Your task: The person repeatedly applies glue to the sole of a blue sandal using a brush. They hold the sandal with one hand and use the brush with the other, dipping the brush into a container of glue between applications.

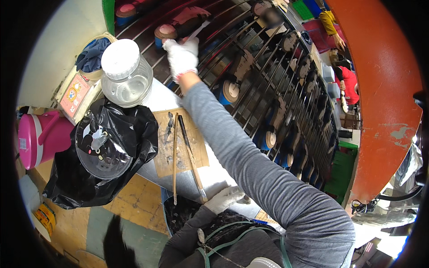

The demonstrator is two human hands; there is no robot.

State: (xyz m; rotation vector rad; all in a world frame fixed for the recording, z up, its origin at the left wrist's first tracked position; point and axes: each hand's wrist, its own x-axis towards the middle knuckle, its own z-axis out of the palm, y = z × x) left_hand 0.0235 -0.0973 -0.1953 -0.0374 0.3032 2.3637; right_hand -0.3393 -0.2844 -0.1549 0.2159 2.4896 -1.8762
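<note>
My right hand [182,57], in a white glove, reaches over the metal bars to a shoe [192,17] lying sole up, with a pale heel area and blue edge. Its fingers are closed, and a thin pale stick-like thing [199,29] juts from them. My left hand [225,199], gloved with darkened fingertips, is low by the table's near edge. Its fingers are curled together; what they hold, if anything, is hidden. Two long-handled brushes [191,158] lie on a stained brown sheet [199,147] between my hands.
A lidded clear jar [127,85] stands beside a black plastic bag [62,181] over a round container. Left are a pink jug [38,138] and dark blue cloth [92,54]. More shoes [237,73] lie along the rack. Beyond it, a person's yellow sleeve [328,22] and another's red top [351,85] show.
</note>
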